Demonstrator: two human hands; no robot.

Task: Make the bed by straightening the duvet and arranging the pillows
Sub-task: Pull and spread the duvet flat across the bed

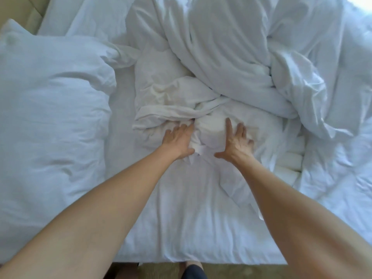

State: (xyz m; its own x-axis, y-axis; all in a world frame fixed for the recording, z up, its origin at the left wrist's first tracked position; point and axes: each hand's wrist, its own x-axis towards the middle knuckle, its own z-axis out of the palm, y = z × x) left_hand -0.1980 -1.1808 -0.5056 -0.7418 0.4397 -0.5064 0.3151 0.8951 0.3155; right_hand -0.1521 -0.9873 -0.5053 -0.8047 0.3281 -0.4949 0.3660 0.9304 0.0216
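Nearest to us, at the bottom edge, a strip of tan carpeted floor shows beside the foot of the flat white bed sheet. Both our bare forearms stretch forward over that sheet, converging toward the middle. Our left hand lies palm down with fingers extended, its fingertips tucked into a fold of the crumpled white fabric duvet; we cannot tell whether they pinch it. Our right hand rests flat on the same bunched cloth, fingers spread straight, thumb pointing inward, holding nothing. The duvet heaps twisted across the centre and right of the bed. To the left lies a plump white pillow, and beyond it a beige padded headboard.
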